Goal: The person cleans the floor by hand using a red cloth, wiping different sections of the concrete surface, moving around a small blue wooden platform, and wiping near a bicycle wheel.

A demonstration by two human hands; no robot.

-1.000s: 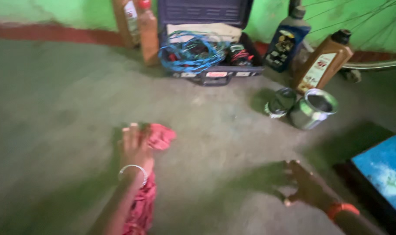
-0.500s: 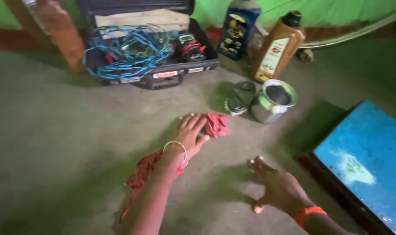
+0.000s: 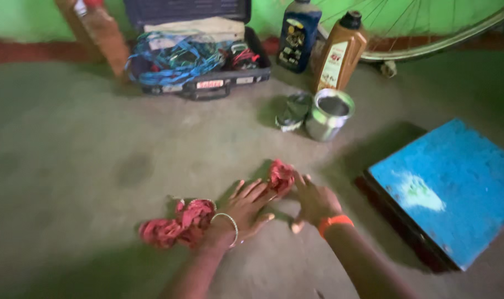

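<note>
A crumpled red cloth [image 3: 180, 221] lies on the concrete floor, stretching from lower left up to a bunched end [image 3: 281, 174]. My left hand [image 3: 245, 209], with a thin bangle at the wrist, lies flat on the cloth with fingers spread. My right hand [image 3: 314, 200], with an orange wristband, rests on the floor beside it, fingertips touching the bunched end of the cloth. Neither hand has closed around the cloth.
An open metal tin [image 3: 329, 113] and its lid [image 3: 292, 112] stand ahead. Behind are an amber oil bottle [image 3: 340, 51], a dark blue bottle [image 3: 298, 34], and an open toolcase [image 3: 196, 55] with blue wire. A blue board [image 3: 457, 185] lies right. A bicycle wheel [image 3: 429, 33] leans at the back.
The view shifted down and left. My right hand moved left to the cloth's bunched end beside my left hand, which stays pressed on the cloth.
</note>
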